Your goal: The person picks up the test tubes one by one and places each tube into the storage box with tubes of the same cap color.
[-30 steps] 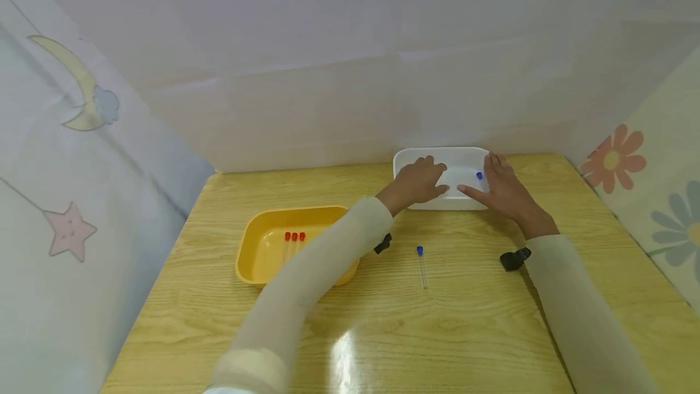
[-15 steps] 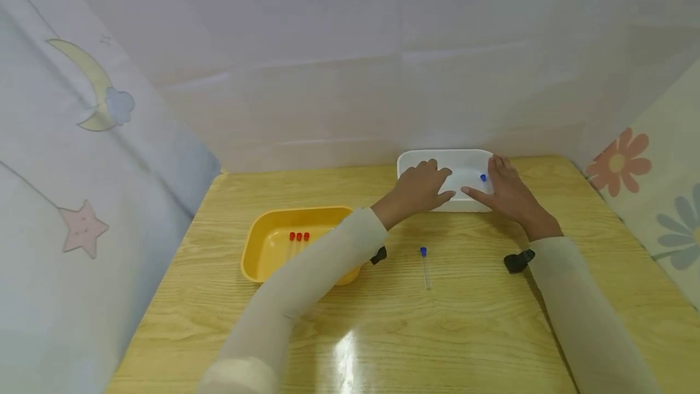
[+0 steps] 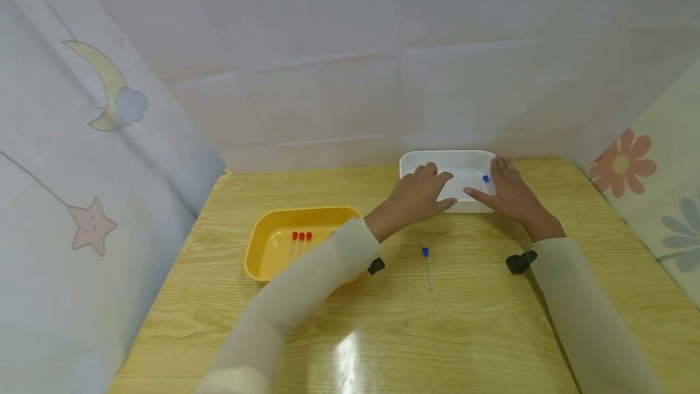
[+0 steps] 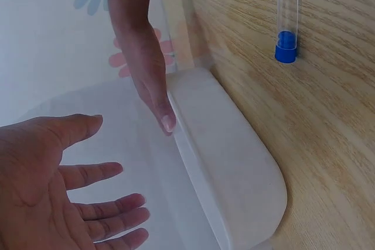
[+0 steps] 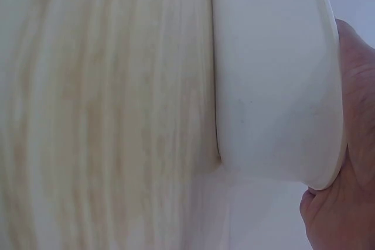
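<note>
My left hand (image 3: 412,196) is held over the left front part of a white tray (image 3: 473,206). Its fingers are spread and relaxed in the left wrist view, with nothing in them. At the tray's right end rests my right hand (image 3: 511,196), fingers straight along the side and thumb reaching over the front rim. In the right wrist view, that hand lies against the rim. One blue cap (image 3: 485,179) shows inside the tray; the body of its tube is hard to make out. A clear test tube with a blue cap (image 3: 426,252) lies on the table before the tray.
A yellow tray (image 3: 253,254) stands to the left, partly behind my left sleeve. Several clear tubes with red caps (image 3: 302,236) may lie there; three caps show. Cloth walls border the wooden table (image 3: 465,333) at the back and sides.
My left hand has drawn back slightly toward me from the white tray. My right hand stays at the tray's right end. The head view has shifted a little.
</note>
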A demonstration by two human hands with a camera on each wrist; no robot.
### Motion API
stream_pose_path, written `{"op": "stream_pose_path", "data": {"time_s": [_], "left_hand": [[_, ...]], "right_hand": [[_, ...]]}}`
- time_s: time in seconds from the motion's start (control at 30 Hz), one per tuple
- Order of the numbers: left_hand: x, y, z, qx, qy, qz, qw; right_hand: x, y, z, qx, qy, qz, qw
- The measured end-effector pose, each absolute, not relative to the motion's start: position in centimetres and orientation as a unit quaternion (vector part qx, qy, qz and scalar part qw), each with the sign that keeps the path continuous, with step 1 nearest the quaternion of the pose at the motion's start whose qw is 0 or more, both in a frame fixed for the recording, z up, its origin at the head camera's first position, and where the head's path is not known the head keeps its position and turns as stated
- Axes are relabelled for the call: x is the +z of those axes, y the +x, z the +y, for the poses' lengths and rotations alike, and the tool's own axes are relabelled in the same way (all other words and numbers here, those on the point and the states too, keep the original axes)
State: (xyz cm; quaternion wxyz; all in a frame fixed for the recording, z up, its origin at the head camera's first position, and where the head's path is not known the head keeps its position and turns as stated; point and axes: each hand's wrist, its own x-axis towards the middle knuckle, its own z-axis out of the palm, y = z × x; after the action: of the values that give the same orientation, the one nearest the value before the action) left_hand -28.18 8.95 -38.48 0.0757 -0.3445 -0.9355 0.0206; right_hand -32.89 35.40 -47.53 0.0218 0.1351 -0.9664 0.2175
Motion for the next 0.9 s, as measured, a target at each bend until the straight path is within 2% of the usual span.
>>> {"op": "stream_pose_path", "data": {"time_s": [0.9], "left_hand": [[-39.2,-24.1,7.7,0.022,-0.331,-0.942,0.044]], "right_hand": [[-47.8,-33.1,35.9,0.222,0.142,-0.964,0.026]]}}
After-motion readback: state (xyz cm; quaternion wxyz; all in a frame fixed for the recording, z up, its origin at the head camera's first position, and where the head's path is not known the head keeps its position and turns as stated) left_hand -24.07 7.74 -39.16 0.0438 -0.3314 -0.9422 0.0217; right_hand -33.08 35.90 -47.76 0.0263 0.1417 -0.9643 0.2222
